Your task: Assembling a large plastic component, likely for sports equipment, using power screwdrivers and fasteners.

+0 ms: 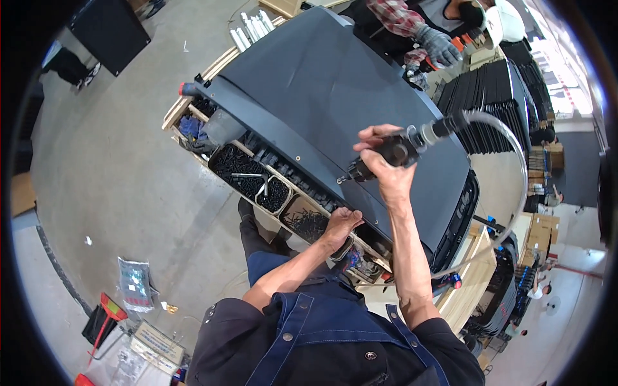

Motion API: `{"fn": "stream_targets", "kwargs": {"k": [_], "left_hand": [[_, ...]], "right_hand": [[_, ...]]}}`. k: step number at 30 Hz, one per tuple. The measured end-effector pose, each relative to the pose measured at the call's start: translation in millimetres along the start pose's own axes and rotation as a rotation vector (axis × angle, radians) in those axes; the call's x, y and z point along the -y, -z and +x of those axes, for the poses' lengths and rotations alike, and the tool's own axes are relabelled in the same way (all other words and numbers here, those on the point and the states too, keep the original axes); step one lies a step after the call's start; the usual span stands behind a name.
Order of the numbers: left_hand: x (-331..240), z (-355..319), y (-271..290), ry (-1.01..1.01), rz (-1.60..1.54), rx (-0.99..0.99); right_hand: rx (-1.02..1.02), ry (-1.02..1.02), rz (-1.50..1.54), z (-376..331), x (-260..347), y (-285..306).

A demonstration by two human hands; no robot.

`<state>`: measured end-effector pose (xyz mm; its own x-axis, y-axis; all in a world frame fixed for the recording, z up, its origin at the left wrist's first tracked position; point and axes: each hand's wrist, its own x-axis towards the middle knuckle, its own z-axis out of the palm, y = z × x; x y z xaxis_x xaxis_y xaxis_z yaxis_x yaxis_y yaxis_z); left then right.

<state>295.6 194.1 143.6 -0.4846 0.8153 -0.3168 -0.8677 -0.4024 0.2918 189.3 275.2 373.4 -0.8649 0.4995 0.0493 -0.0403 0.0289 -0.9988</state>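
Note:
My right hand (386,164) is wrapped around a black air screwdriver (398,152), with a clear hose (515,141) running from its back end. The tool's tip points down-left at a small metal fitting (341,181) near the edge of a large dark grey panel (335,96); whether they touch is hard to tell. At the panel's near edge, my left hand (342,228) has its fingers curled in, and what they hold, if anything, is hidden. Just below it sits a bin of thin dark screws (304,220).
A wooden-framed tray along the panel's near side holds a bin of black fasteners (235,168) and a smaller tub (274,194). Across the panel, a co-worker's grey-gloved hand (440,48) is by an orange-red tool. White tubes (252,29) stand at the far left corner; stacked black panels (483,106) at right.

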Motion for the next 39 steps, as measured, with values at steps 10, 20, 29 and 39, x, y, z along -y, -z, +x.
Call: {"fn": "stream_targets", "kwargs": {"k": [10,20,29,39], "left_hand": [[-9.0,-3.4,-38.3,0.006,0.152,-0.092],[-28.2,-10.1,-68.5,-0.096,0.159,-0.089],[-26.0,2.7,-75.7,-0.346,-0.28,-0.153],[-22.1,-18.6,-19.4,-0.06,0.281,-0.113]], "right_hand": [[0.156,0.074,0.06,-12.5,-5.8,2.1],[0.357,0.091,-0.041,2.0,-9.1,3.6],[0.2,0.499,-0.257,-47.0,-24.7,-6.3],[-0.208,0.222,0.035,-22.4,-25.6,3.0]]}}
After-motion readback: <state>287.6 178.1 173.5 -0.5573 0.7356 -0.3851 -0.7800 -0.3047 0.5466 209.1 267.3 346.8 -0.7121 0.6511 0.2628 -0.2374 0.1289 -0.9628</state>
